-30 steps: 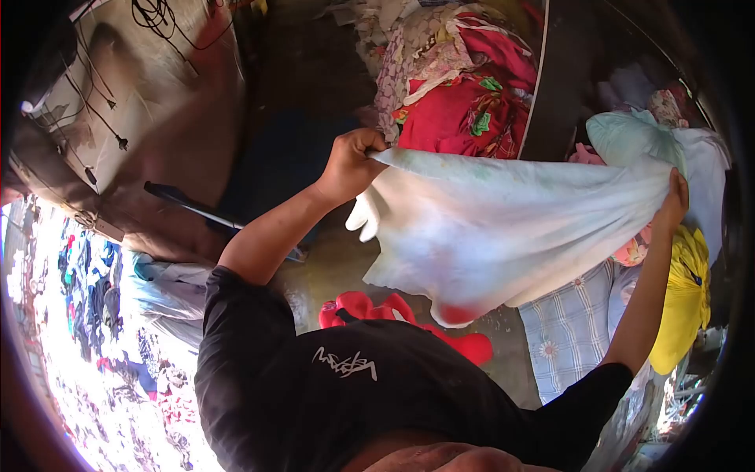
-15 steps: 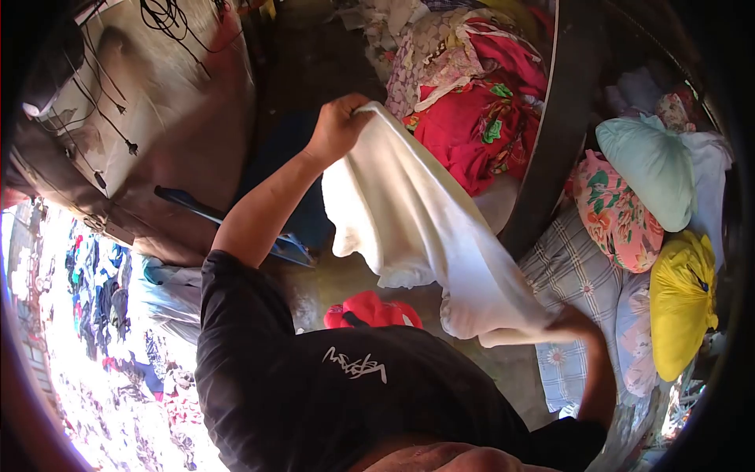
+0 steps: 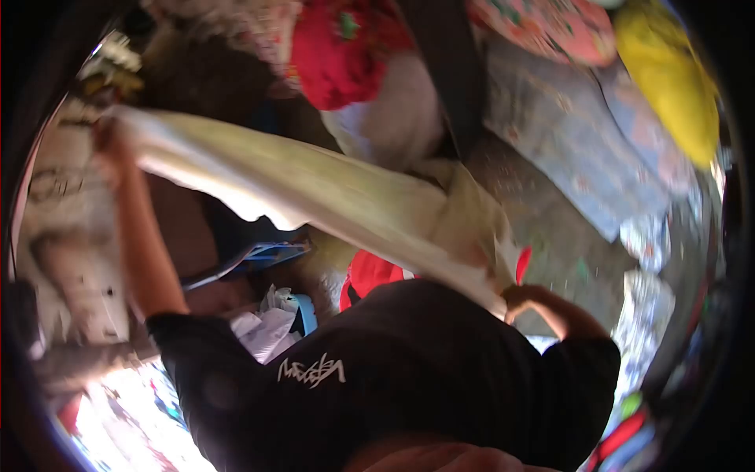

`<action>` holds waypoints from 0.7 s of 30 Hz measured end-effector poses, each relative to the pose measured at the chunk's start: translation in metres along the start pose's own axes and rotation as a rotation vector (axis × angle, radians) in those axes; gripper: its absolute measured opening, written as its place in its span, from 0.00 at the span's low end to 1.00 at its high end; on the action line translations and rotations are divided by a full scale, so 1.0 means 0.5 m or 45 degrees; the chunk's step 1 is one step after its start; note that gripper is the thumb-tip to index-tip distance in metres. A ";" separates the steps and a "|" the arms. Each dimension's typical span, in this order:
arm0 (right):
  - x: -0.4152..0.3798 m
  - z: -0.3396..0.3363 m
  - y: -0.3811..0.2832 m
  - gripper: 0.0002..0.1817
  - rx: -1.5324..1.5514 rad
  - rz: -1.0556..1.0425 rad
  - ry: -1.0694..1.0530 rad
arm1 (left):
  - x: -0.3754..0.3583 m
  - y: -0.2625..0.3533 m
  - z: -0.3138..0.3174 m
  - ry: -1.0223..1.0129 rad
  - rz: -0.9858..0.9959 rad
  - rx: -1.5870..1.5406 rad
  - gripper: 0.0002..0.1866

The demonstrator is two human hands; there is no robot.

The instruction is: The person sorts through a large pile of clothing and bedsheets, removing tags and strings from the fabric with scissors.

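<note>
A long cream-white cloth (image 3: 314,177) hangs stretched between my two hands, running from upper left down to lower right. My left hand (image 3: 114,145), blurred by motion, is closed on one end at the far left, arm extended. Near the right side of my black shirt, my right hand (image 3: 517,300) grips the other end. The cloth's middle sags in folds, with a wider loose part close to my right hand.
Red cloth (image 3: 338,59) and a pale bundle (image 3: 401,110) lie at the top. A grey-blue patterned bundle (image 3: 562,130) and a yellow bag (image 3: 672,82) are at upper right. A blue-framed object (image 3: 271,252) and a red item (image 3: 373,275) stand near my body.
My hands have moved farther apart and the cloth is pulled out longer. My left hand has gone to the far left. The whole view has shifted, with the bundles now higher in it.
</note>
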State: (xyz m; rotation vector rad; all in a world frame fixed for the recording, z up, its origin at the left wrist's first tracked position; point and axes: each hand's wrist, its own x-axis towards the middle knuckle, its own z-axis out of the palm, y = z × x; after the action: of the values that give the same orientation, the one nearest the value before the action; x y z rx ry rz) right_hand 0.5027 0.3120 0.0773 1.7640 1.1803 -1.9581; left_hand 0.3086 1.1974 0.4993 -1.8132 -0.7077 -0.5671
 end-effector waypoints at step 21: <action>-0.668 0.820 0.697 0.21 2.402 0.741 3.052 | 0.274 0.718 -0.385 0.463 0.200 -1.832 0.22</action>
State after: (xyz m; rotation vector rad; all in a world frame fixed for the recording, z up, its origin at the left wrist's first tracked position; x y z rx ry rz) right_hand 0.5192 -0.3045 0.2213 -1.6148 0.9859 -0.5506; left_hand 0.6488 0.9480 0.4172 -2.8593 0.2563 -1.4732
